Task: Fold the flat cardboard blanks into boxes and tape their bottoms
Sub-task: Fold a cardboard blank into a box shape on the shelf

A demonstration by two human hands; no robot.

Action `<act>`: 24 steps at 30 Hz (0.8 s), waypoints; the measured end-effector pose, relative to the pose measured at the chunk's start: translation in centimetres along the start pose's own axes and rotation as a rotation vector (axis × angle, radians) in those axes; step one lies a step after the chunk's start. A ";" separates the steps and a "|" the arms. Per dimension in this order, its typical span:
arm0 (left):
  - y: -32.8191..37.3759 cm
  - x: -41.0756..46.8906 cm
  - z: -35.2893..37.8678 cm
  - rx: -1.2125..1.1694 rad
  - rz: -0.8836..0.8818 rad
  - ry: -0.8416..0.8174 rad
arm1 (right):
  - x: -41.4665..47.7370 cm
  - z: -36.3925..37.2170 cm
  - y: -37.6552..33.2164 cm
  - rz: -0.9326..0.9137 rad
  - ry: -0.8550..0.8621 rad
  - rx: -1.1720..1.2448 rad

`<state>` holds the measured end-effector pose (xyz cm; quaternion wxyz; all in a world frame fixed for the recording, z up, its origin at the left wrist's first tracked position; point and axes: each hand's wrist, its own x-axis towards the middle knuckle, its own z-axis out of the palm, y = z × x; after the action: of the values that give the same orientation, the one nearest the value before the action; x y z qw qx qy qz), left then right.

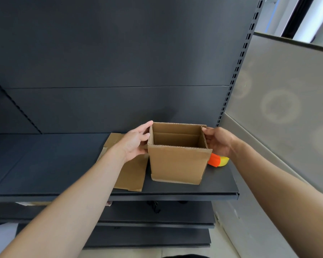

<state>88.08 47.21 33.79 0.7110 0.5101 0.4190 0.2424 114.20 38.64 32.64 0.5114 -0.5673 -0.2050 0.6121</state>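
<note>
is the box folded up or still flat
Folded up: the box stands upright on the shelf with its top open, left hand and right hand holding its sides.

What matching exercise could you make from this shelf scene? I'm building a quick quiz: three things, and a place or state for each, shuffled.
Things:
1. open box
2. flat blanks
3. tape roll

Places or states:
A. lying flat, left of the box
B. behind the box's right corner, orange and yellow
C. upright, held at both sides by the left hand and right hand

Pairs: 1-C, 2-A, 3-B

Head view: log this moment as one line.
box upright on shelf | left hand, right hand gripping sides | blanks left | tape right
</note>
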 end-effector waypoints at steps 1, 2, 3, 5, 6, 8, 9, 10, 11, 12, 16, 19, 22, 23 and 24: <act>0.0 0.0 -0.3 0.001 -0.019 -0.045 | 0.1 0.0 0.0 -0.001 0.000 -0.020; 0.0 0.0 -0.5 0.012 -0.036 -0.078 | 0.2 -0.1 0.0 0.000 -0.001 -0.030; 0.1 0.1 -0.7 0.027 -0.049 -0.099 | 0.2 -0.1 -0.1 0.001 -0.001 -0.040; 0.2 0.3 -0.8 0.062 -0.065 -0.122 | 0.2 -0.1 -0.2 0.001 -0.002 -0.047; 0.3 0.3 -0.8 0.088 -0.065 -0.129 | 0.2 -0.1 -0.2 -0.001 -0.004 -0.049; 0.5 0.4 -0.2 0.192 -0.047 -0.101 | 0.2 0.0 -0.3 -0.004 0.000 -0.053; 0.6 0.4 0.2 0.271 -0.024 -0.059 | 0.3 0.1 -0.3 -0.006 0.002 -0.051; 0.5 0.5 0.7 0.358 0.004 -0.010 | 0.3 0.1 -0.2 -0.007 0.000 -0.038; 0.3 0.7 1.2 0.437 0.030 0.037 | 0.4 0.1 -0.1 -0.007 -0.001 -0.030; 0.1 0.8 1.6 0.495 0.050 0.072 | 0.5 0.0 0.0 -0.005 0.001 -0.020; 0.1 1.1 2.3 0.571 0.088 0.116 | 0.4 -0.3 0.3 -0.010 -0.020 -0.019; 0.3 1.1 2.5 0.586 0.127 0.150 | 0.2 -0.6 0.5 -0.028 -0.065 0.007; -0.1 1.1 2.3 0.614 0.151 0.179 | 0.2 -0.9 1.0 -0.029 -0.074 -0.014; -0.3 1.2 2.0 0.613 0.137 0.181 | 0.2 -0.8 1.0 -0.018 -0.057 -0.034; -0.5 1.2 1.8 0.593 0.106 0.165 | 0.2 -0.7 1.1 0.000 -0.036 -0.055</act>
<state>90.14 47.03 33.13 0.4812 0.6951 0.5004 0.1869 114.40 38.14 31.44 0.4919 -0.5698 -0.2310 0.6164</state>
